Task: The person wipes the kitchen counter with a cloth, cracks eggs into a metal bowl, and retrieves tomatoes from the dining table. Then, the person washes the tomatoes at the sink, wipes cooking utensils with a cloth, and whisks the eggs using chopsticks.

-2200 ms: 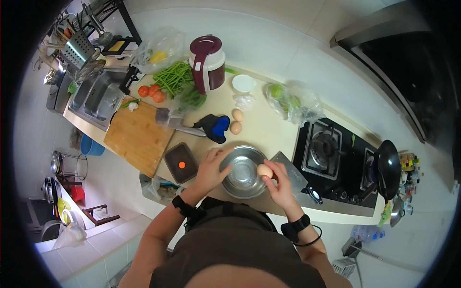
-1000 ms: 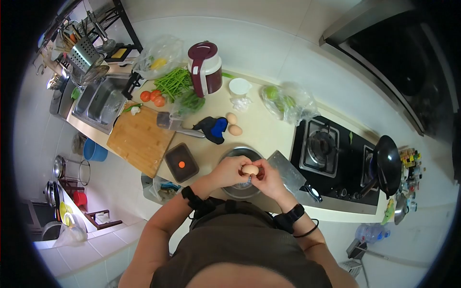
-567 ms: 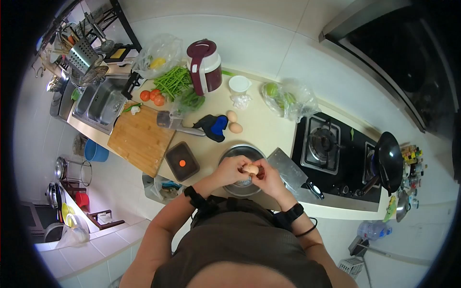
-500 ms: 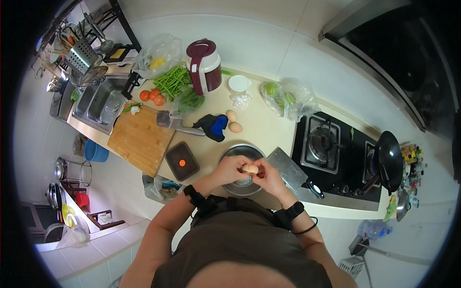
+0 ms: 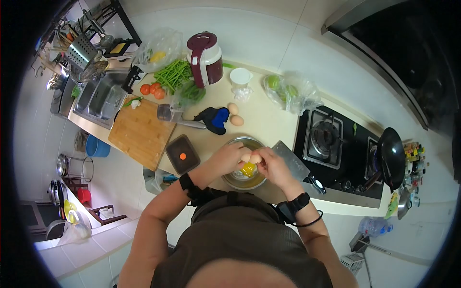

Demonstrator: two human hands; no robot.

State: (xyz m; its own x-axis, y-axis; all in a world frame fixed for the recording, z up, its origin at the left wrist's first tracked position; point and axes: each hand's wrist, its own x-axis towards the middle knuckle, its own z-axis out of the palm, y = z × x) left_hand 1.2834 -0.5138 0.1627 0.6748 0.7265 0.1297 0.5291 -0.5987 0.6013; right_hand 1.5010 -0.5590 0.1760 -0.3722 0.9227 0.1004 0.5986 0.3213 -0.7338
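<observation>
Both hands converge above the steel bowl [image 5: 245,186]: the left hand [image 5: 230,159] reaches in from the left, the right hand [image 5: 272,167] from the right, backs of the hands facing up. The fingers of each pinch a part of the cracked eggshell [image 5: 255,157] — two pieces side by side over the bowl, whether fully parted one cannot tell. Yellow yolk [image 5: 248,170] shows below, between the hands. A cleaver [image 5: 291,163] lies just right of the bowl; two whole eggs [image 5: 236,120] rest beyond it on the tabletop [image 5: 271,127].
</observation>
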